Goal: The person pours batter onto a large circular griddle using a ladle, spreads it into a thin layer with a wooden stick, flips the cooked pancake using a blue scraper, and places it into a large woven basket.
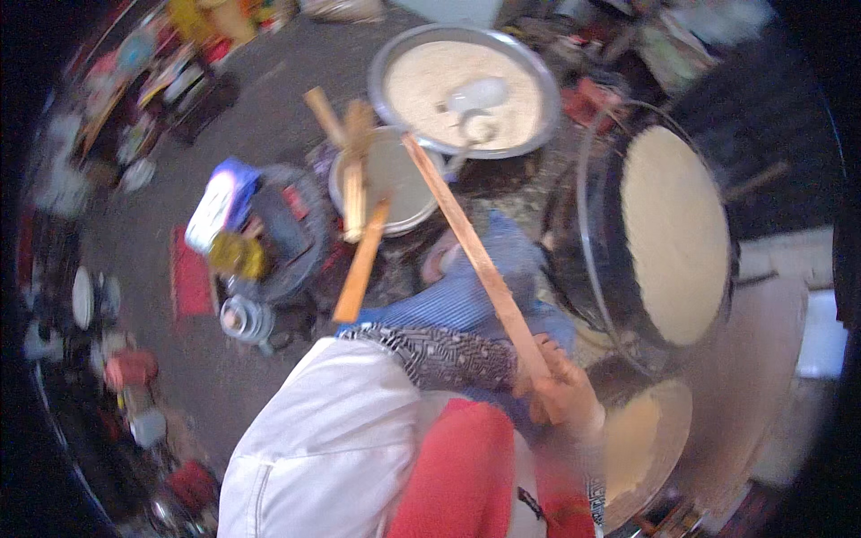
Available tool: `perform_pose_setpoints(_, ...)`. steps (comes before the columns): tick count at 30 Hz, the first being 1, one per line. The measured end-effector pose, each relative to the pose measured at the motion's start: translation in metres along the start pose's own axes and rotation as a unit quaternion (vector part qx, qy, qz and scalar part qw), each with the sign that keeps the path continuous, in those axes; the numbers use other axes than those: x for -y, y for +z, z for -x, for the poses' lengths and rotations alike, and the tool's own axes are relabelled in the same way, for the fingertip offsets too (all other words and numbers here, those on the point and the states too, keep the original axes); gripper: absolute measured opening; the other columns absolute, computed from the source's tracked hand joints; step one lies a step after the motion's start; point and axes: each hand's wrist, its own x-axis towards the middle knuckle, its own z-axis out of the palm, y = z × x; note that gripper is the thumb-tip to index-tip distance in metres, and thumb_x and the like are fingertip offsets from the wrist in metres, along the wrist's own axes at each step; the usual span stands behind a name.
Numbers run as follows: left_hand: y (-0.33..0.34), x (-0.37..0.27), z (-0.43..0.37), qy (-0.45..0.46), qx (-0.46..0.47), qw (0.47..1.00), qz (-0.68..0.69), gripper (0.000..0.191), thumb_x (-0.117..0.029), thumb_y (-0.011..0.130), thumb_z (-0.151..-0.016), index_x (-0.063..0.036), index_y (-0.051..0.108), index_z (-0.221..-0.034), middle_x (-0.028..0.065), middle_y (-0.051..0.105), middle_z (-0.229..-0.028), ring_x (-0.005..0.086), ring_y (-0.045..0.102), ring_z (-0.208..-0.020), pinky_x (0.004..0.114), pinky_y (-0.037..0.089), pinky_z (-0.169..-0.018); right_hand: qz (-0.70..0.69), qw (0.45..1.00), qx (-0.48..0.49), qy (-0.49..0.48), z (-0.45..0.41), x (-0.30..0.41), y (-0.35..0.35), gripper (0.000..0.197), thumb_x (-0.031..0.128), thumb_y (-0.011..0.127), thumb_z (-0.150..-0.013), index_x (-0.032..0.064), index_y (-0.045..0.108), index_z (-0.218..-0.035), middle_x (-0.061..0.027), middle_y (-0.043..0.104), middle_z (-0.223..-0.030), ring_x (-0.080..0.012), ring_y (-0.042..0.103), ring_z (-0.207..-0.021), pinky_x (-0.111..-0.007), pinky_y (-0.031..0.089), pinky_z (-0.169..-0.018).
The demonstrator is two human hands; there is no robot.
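My right hand (pixel 573 397) grips the lower end of a long, flat wooden stick (pixel 471 235) that slants up and left. My left hand (pixel 526 380), below a black-and-white patterned sleeve (pixel 451 356), is beside the same end; its fingers are blurred and partly hidden, so its hold is unclear. The stick's far tip overlaps the rim of a round pot (pixel 410 178) with grey contents. Several shorter wood pieces (pixel 355 195) lie over that pot's left side. Another wood strip (pixel 363 265) slants from the pot towards my lap.
A wide metal basin (pixel 383 87) holds pale granular stuff and a ladle (pixel 479 128). Right, a large round pan (pixel 588 222) holds a pale mass; another pan (pixel 683 430) sits below. A grey tub (pixel 303 255) with a blue-and-white packet (pixel 222 202) stands left, near a red board (pixel 192 276).
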Motion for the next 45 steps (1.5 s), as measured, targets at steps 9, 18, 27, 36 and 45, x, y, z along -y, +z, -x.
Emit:
perform_pose_setpoints(9,-0.011,0.036,0.049,-0.025,-0.024,0.997,0.067,0.033,-0.025,0.059,-0.083,-0.0066,0.065,-0.110,0.0128,0.066,-0.102,0.0277,0.061,-0.096,0.041,0.046,-0.083,-0.015,0.985,0.173,0.007,-0.179,0.026,0.095,0.049,0.036,0.045,-0.098,0.0010,0.046,-0.132,-0.0140,0.062,-0.111,-0.0180,0.062,-0.088,-0.029,0.053,-0.071)
perform_pose_setpoints(18,0.006,0.044,0.044,0.011,-0.059,0.992,0.110,0.034,-0.028,0.057,-0.085,-0.0091,0.063,-0.112,0.0139,0.067,-0.100,0.0314,0.062,-0.094,0.043,0.048,-0.083,0.136,0.938,0.256,-0.191,-0.207,-0.017,0.097,0.031,0.025,0.043,-0.098,0.0001,0.060,-0.106,-0.0094,0.063,-0.091,-0.0202,0.061,-0.080,-0.031,0.049,-0.074)
perform_pose_setpoints(27,-0.002,0.056,0.040,0.020,-0.053,0.992,0.111,0.033,-0.029,0.055,-0.088,-0.0105,0.063,-0.114,0.0157,0.066,-0.102,0.0354,0.061,-0.094,0.043,0.049,-0.084,-0.149,0.861,-0.388,-0.293,0.115,-0.031,-0.018,0.043,0.034,0.058,-0.088,-0.0082,0.059,-0.100,-0.0196,0.063,-0.082,-0.0242,0.064,-0.069,-0.036,0.052,-0.059)
perform_pose_setpoints(36,-0.043,0.029,0.032,0.008,0.043,0.993,0.108,0.029,-0.017,0.054,-0.091,0.0008,0.061,-0.113,0.0192,0.061,-0.110,0.0343,0.057,-0.106,0.040,0.044,-0.095,-0.193,0.805,-0.524,-0.199,0.194,-0.078,0.021,0.036,0.018,0.060,-0.086,-0.0016,0.055,-0.116,-0.0117,0.062,-0.077,-0.0188,0.059,-0.058,-0.030,0.046,-0.049)
perform_pose_setpoints(45,-0.105,-0.047,0.005,0.116,-0.084,0.990,-0.002,0.031,-0.011,0.058,-0.087,0.0016,0.058,-0.115,0.0217,0.057,-0.118,0.0372,0.054,-0.112,0.042,0.044,-0.098,-0.228,0.816,-0.501,-0.177,0.106,-0.105,0.011,0.030,0.013,0.058,-0.089,0.0012,0.051,-0.116,-0.0032,0.055,-0.070,-0.0099,0.051,-0.049,-0.024,0.040,-0.043)
